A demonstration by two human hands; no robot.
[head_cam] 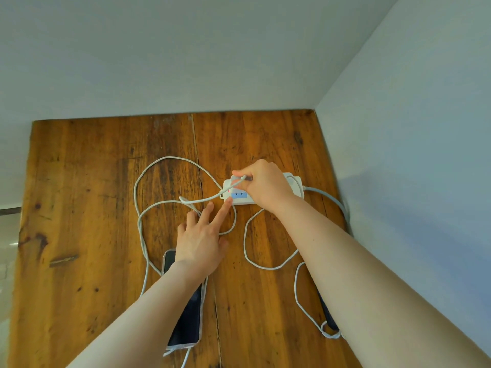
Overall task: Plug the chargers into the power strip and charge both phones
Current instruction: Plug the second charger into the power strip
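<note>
A white power strip lies on the wooden table near the right wall. My right hand is on top of it, fingers closed on a white charger plug at the strip's left end. My left hand is spread, its index fingertip touching the strip's front left corner. A dark phone lies face up under my left forearm, with a white cable looping away from it. A second phone is mostly hidden by my right forearm; another white cable loops beside it.
Grey walls close off the table at the back and along the right side. The strip's thick white cord runs off to the right wall. Cable loops cover the table's middle, and bare wood shows at the left and back.
</note>
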